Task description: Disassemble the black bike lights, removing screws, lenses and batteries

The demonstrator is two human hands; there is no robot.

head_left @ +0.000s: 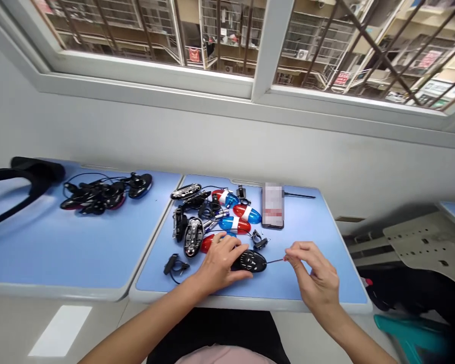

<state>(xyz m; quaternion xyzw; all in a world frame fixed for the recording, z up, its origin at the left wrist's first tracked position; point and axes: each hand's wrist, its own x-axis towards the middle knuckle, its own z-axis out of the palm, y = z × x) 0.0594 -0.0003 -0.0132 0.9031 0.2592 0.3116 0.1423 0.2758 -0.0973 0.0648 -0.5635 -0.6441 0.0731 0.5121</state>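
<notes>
A black oval light housing (253, 261) lies on the blue table near its front edge. My left hand (223, 260) grips its left end, fingers over the top and thumb along the near side. My right hand (314, 275) is closed in a pinch on the handle end of a thin screwdriver (275, 261), whose shaft points left and meets the housing's right end. Red and blue lens covers (247, 213) lie behind my left hand, beside open housings (193, 237) and a black clamp (260, 240).
A phone (273, 205) lies at the back right, with a thin black rod (301, 195) beside it. Assembled lights with cables (100, 195) sit on the left table (79, 247), near a black curved frame (34, 184). A teal stool (409, 333) stands at lower right.
</notes>
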